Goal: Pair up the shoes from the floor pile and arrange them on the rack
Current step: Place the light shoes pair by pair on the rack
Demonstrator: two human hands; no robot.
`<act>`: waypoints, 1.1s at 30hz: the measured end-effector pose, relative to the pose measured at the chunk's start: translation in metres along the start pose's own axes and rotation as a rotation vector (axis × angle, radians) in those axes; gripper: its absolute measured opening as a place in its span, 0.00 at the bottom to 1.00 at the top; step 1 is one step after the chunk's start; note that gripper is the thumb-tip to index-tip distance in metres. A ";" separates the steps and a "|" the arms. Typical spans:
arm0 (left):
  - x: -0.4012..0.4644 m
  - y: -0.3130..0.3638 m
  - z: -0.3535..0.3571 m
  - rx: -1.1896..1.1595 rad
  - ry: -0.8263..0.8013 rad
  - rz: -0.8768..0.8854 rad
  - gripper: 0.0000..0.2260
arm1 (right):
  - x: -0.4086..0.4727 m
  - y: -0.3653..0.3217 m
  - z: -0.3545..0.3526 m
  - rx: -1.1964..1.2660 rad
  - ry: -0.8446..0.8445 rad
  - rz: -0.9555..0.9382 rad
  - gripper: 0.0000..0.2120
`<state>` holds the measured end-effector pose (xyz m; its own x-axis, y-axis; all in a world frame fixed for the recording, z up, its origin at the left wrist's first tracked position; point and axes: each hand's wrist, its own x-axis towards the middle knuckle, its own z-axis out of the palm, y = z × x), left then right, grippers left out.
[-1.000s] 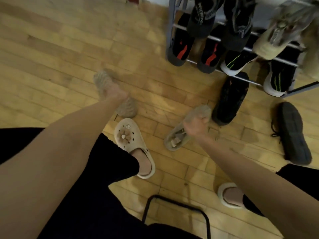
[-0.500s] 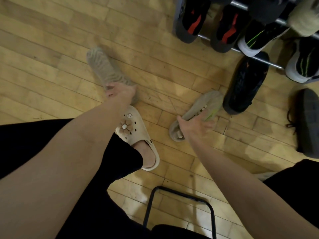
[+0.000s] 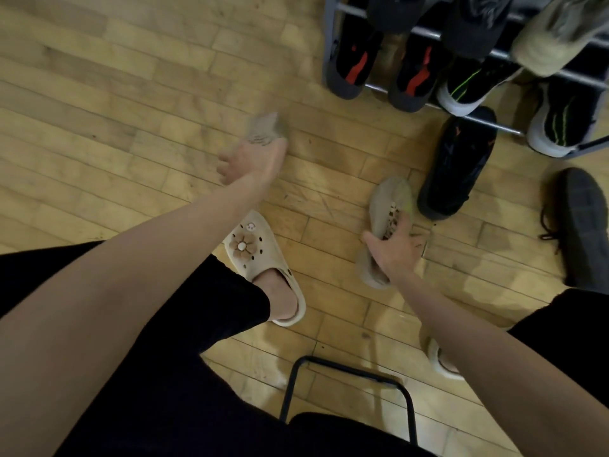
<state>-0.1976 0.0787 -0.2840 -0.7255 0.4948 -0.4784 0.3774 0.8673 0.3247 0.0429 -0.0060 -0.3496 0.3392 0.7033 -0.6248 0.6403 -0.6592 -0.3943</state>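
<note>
Two matching tan knit shoes are in my hands above the wooden floor. My left hand point(image 3: 252, 159) grips one tan shoe point(image 3: 265, 128); only its blurred toe shows beyond my fingers. My right hand point(image 3: 393, 249) holds the other tan shoe point(image 3: 389, 206) at its opening, toe pointing away from me. The metal shoe rack point(image 3: 327, 44) stands at the top right. It carries a black pair with red marks point(image 3: 349, 67), a black pair with green lines point(image 3: 471, 87), and a beige shoe point(image 3: 553, 37) on a higher bar.
A black shoe point(image 3: 458, 166) lies on the floor against the rack's front. A dark grey shoe point(image 3: 583, 225) lies sole up at the right edge. My left foot wears a cream clog point(image 3: 263, 258). A black tube chair frame point(image 3: 346, 374) is below me.
My left hand has closed on the left tan shoe and raised it toward the right. My right hand has turned the other tan shoe and taken it at its opening.
</note>
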 end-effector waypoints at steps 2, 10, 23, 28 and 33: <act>-0.023 0.009 -0.005 0.140 0.010 0.159 0.37 | -0.004 0.005 -0.016 0.032 0.013 -0.057 0.44; -0.095 0.040 -0.017 0.392 -0.263 0.576 0.19 | -0.014 0.020 -0.068 0.068 0.197 -0.274 0.42; -0.118 0.051 0.069 0.678 -0.435 0.661 0.30 | -0.014 0.077 -0.066 -0.104 0.209 -0.273 0.44; -0.107 0.010 0.102 0.301 -0.554 0.452 0.34 | -0.009 0.087 -0.058 -0.127 0.179 -0.236 0.44; -0.116 -0.056 0.138 0.345 -0.705 0.160 0.46 | -0.002 0.095 -0.051 -0.160 0.132 -0.235 0.49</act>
<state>-0.0549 -0.0194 -0.3594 -0.1563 0.4327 -0.8879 0.6863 0.6941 0.2174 0.1385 -0.0560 -0.3515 0.2488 0.8669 -0.4319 0.8084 -0.4315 -0.4004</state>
